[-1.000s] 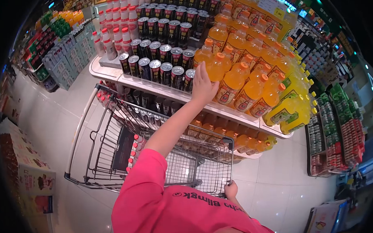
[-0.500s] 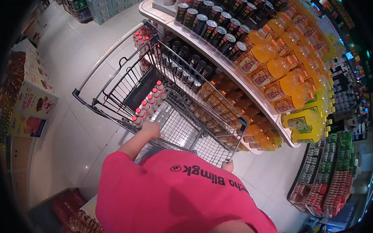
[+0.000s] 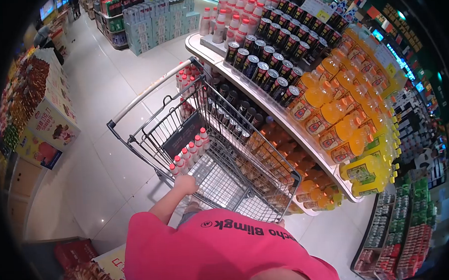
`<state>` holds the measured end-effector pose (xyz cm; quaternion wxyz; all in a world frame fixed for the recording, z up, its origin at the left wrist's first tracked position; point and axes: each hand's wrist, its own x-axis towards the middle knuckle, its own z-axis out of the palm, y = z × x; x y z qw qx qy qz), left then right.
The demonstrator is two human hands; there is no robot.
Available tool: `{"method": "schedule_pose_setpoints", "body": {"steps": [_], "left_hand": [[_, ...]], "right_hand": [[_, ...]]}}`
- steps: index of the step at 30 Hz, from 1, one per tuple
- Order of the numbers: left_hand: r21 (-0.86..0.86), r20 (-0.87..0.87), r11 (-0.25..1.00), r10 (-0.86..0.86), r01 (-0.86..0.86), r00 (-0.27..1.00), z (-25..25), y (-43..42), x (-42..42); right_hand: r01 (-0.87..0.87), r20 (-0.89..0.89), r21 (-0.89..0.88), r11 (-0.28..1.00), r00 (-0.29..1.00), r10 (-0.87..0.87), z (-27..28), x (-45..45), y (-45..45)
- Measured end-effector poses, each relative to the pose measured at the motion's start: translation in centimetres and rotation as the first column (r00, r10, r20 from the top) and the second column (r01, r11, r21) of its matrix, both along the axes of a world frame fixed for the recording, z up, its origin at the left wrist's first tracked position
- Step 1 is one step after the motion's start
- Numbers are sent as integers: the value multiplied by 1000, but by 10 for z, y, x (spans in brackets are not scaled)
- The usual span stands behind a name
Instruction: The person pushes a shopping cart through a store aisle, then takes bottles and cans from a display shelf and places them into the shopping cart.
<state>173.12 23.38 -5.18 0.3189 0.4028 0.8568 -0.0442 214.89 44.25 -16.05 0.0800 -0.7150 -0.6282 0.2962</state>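
Observation:
A metal shopping cart (image 3: pixel 221 182) stands in front of me, its pale handle bar (image 3: pixel 154 90) at the far left end. Closed round the cart's near rim is my left hand (image 3: pixel 186 184), its fingertips partly hidden. Just beyond that hand, several white bottles with red caps (image 3: pixel 192 150) stand in a row inside the cart, against the end below the handle. Only a sliver of my right hand (image 3: pixel 282 223) shows at the cart's near right corner; my pink shirt covers the rest, and its fingers cannot be made out.
Beyond the cart curves a display shelf (image 3: pixel 263 101) with dark cans (image 3: pixel 276 62), orange drink bottles (image 3: pixel 328 105) and yellow-green bottles (image 3: pixel 361 171). Cartons (image 3: pixel 152 23) are stacked at the back. A snack display (image 3: pixel 47 107) stands left, another drinks rack (image 3: pixel 398 227) right. Tiled floor (image 3: pixel 99 145) lies between.
The view has tilted up, so the cart and shelf sit lower and more of the aisle shows. My left hand stays at the same spot on the cart; my right is more hidden.

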Motion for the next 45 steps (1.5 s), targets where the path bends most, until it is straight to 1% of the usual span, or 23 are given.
{"method": "schedule_pose_setpoints", "body": {"steps": [1, 3, 4, 5, 7, 10, 13, 15, 16, 18, 20, 22, 25, 29, 32, 34, 38, 39, 40, 41, 43, 45], "left_hand": [[17, -2, 1000, 8, -7, 1000, 0, 1, 0], [22, -4, 1000, 13, -12, 1000, 2, 1, 1], [-1, -4, 1000, 1, -1, 1000, 7, 3, 0], [-27, -3, 1000, -10, 10, 1000, 11, 4, 0], [-65, 0, 998, -12, 12, 1000, 14, 7, 0], [-103, 17, 993, -52, 53, 999, 18, 8, -3], [-82, 32, 995, -60, 62, 998, 21, 8, -4], [-62, 23, 997, -44, 45, 999, 18, 7, -3], [-34, 8, 998, -47, 47, 999, 13, 7, -5], [13, -9, 998, -56, 56, 998, 4, 4, -5], [20, 2, 999, -26, 26, 1000, 3, 4, -6], [28, -20, 999, 28, -27, 999, 7, 5, -4], [55, -53, 998, 33, -30, 998, 5, 5, -4], [106, -64, 986, 138, -131, 988, 4, 6, -1], [181, -88, 967, 196, -178, 977, -2, 5, 0], [165, -128, 962, 239, -217, 963, -11, 6, -2], [166, -197, 949, 297, -267, 934, -18, 8, -11], [173, -201, 949, 296, -264, 934, -15, 10, -12], [182, -206, 948, 295, -259, 933, -8, 12, -13], [190, -213, 948, 292, -254, 932, -5, 13, -12], [176, -231, 942, 322, -286, 918, -20, 13, -21], [161, -255, 940, 334, -301, 907, -28, 12, -27]], "right_hand": [[-53, 95, 33, 998, 994, 50, 5, -4, 1], [-148, -106, 87, 985, 982, 157, -17, 15, 16], [-179, -86, 142, 974, 978, 192, -13, 9, 21], [-208, -63, 194, 959, 973, 224, 4, 1, 19], [-219, -12, 270, 938, 973, 230, 9, -12, 28], [-192, -3, 322, 927, 979, 204, 33, -40, 36], [-149, -6, 370, 917, 987, 163, 22, -52, 49], [-128, -8, 357, 925, 990, 140, 15, -56, 57], [-124, -23, 340, 932, 990, 140, 23, -61, 56], [-119, 6, 330, 937, 992, 124, 23, -65, 54], [-119, 30, 315, 942, 993, 115, 37, -72, 48], [-114, 38, 311, 943, 993, 108, 37, -73, 48], [-128, 52, 326, 937, 992, 118, 31, -73, 49], [-98, 79, 321, 942, 994, 77, 31, -79, 50], [-101, 87, 320, 942, 993, 77, 35, -83, 50], [-110, 77, 322, 940, 993, 90, 37, -86, 50], [-126, 64, 346, 930, 992, 111, 21, -91, 47], [-135, 63, 362, 922, 991, 120, 23, -94, 48], [-134, 39, 329, 935, 991, 128, 27, -97, 48], [-144, 44, 332, 932, 990, 137, 25, -97, 48], [-158, 46, 341, 927, 987, 151, 20, -103, 48], [-143, 11, 308, 941, 989, 146, 23, -111, 48]]}}
